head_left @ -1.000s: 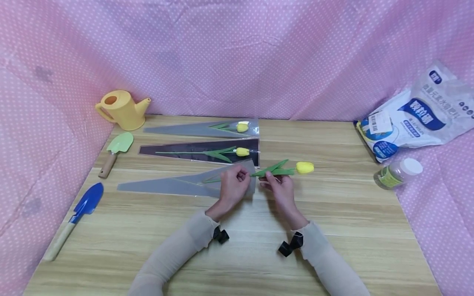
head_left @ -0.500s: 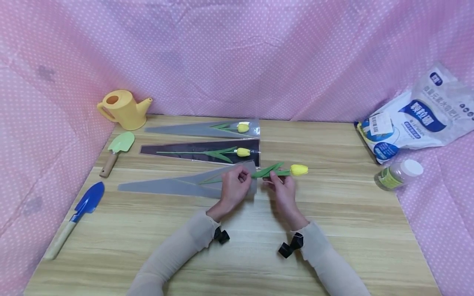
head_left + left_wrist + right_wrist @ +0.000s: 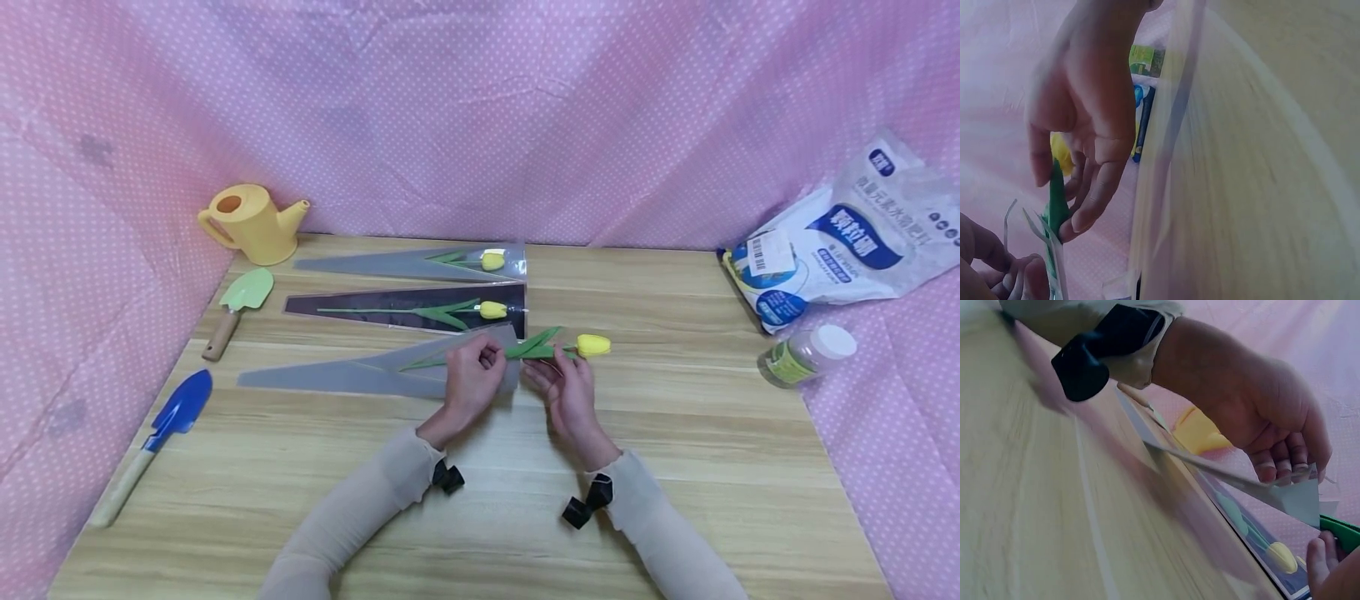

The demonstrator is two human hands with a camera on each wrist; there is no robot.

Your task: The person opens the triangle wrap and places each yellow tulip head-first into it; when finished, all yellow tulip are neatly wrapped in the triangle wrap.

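Observation:
My left hand [image 3: 472, 375] pinches the open mouth of a grey, clear-fronted flower sleeve [image 3: 337, 378], lifting that edge off the table. The right wrist view shows the raised sleeve mouth [image 3: 1297, 499] under the left fingers. A yellow tulip [image 3: 593, 345] with green leaves has its stem inside the sleeve, while its bloom and most of its leaves stick out to the right. My right hand [image 3: 576, 404] holds the tulip around its leaves, thumb on top. In the left wrist view, the leaves [image 3: 1057, 197] run between the right hand's thumb and fingers.
Behind lie a dark sleeve [image 3: 352, 302] and another grey sleeve [image 3: 360, 263], each with a yellow tulip inside. At left are a yellow watering can [image 3: 258, 225], a green trowel [image 3: 247, 290] and a blue trowel [image 3: 182, 402]. A white bag [image 3: 855, 233] and a jar [image 3: 806, 354] stand right.
The tulip has moved left, deeper into the sleeve. My right hand has shifted its hold along the leaves toward the bloom; my left hand keeps its place at the sleeve mouth.

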